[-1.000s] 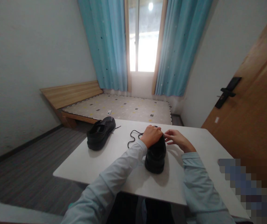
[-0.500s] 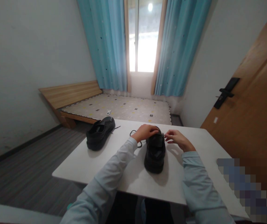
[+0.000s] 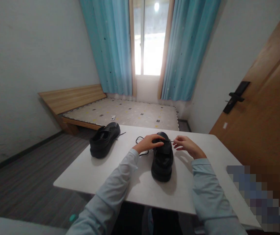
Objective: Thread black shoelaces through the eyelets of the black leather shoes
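A: Item one, the shoe?
B: Black shoe (image 3: 162, 171), one, upright on the bench (image 3: 86, 176), pointing away from me, between both hands.
A: Hands?
B: Left hand (image 3: 151, 142): fingers on the shoe's upper; whether they pinch anything, I cannot tell. Right hand (image 3: 185, 144): fingers together, clamped on the lace (image 3: 172, 141), just right of the shoe.
A: Handling notes?
B: I judge it best to steady the shoe with the left, draw the lace sideways evenly, and keep the loose loop (image 3: 144, 154) untangled.
A: Changes since a second ago?
B: Left hand: shifted leftward, uncovering the tongue (image 3: 164, 149). Lace: now plainly stretched to the right fingers. Second shoe (image 3: 100, 147): unmoved.
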Tool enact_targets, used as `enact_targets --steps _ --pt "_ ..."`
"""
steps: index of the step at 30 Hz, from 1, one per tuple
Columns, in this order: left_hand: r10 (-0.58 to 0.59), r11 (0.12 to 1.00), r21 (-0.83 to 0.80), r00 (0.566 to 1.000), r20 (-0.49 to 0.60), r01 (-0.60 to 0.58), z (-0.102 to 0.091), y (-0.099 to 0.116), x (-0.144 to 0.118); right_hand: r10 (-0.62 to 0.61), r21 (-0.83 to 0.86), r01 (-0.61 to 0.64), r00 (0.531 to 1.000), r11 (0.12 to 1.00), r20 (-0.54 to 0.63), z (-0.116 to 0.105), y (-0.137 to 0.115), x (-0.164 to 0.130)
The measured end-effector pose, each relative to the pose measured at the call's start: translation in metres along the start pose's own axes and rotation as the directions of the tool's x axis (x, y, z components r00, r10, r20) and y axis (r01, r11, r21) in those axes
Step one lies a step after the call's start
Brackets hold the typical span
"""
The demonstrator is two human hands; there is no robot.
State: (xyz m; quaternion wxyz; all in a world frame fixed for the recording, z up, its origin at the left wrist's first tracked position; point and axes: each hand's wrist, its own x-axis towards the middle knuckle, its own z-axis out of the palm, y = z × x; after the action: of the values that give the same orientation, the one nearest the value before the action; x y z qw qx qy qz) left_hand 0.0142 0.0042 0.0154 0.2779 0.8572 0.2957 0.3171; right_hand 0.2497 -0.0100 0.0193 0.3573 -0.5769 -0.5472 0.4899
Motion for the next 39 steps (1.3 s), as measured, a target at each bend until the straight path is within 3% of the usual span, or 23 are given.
enact_targets --steps 4,8,11,13,17,20,26,30,35,39 --pt "-0.048 0.996 -0.074 0.998 -0.044 0.044 0.003 -0.003 -0.001 0.001 0.011 0.0 0.997 1.0 -0.08 -0.004 0.002 0.001" --pt "-0.157 0.979 -0.162 0.968 -0.195 0.127 -0.003 -0.009 -0.002 -0.008 0.083 0.024 0.983 0.996 -0.185 -0.006 0.005 0.004" --pt "-0.231 0.972 -0.037 0.913 -0.337 0.232 -0.014 -0.017 -0.004 -0.035 0.138 0.071 0.969 0.988 -0.243 -0.007 0.005 0.006" --pt "-0.246 0.948 0.104 0.9 -0.36 0.3 -0.021 -0.024 -0.008 -0.063 0.162 0.114 0.954 0.98 -0.292 -0.008 0.006 0.008" --pt "-0.296 0.845 0.347 0.897 -0.327 0.406 -0.027 -0.033 -0.016 -0.119 0.215 0.222 0.905 0.951 -0.408 -0.009 0.008 0.014" --pt "-0.335 0.791 0.415 0.886 -0.32 0.449 -0.026 -0.035 -0.019 -0.143 0.247 0.302 0.851 0.921 -0.506 -0.013 0.011 0.018" --pt "-0.392 0.804 0.417 0.905 -0.166 0.424 -0.023 -0.036 -0.019 -0.238 0.195 0.49 0.686 0.85 -0.688 -0.023 0.013 0.021" --pt "-0.443 0.782 0.453 0.893 -0.08 0.428 -0.02 -0.031 -0.019 -0.234 0.167 0.557 0.576 0.813 -0.783 -0.023 0.008 0.018" --pt "-0.51 0.761 0.47 0.86 0.008 0.447 -0.017 -0.025 -0.02 -0.248 0.163 0.599 0.544 0.784 -0.802 -0.02 0.002 0.014" --pt "-0.486 0.746 0.445 0.862 -0.144 0.495 -0.02 -0.025 -0.02 -0.321 0.11 0.619 0.541 0.778 -0.778 -0.015 -0.002 0.012"
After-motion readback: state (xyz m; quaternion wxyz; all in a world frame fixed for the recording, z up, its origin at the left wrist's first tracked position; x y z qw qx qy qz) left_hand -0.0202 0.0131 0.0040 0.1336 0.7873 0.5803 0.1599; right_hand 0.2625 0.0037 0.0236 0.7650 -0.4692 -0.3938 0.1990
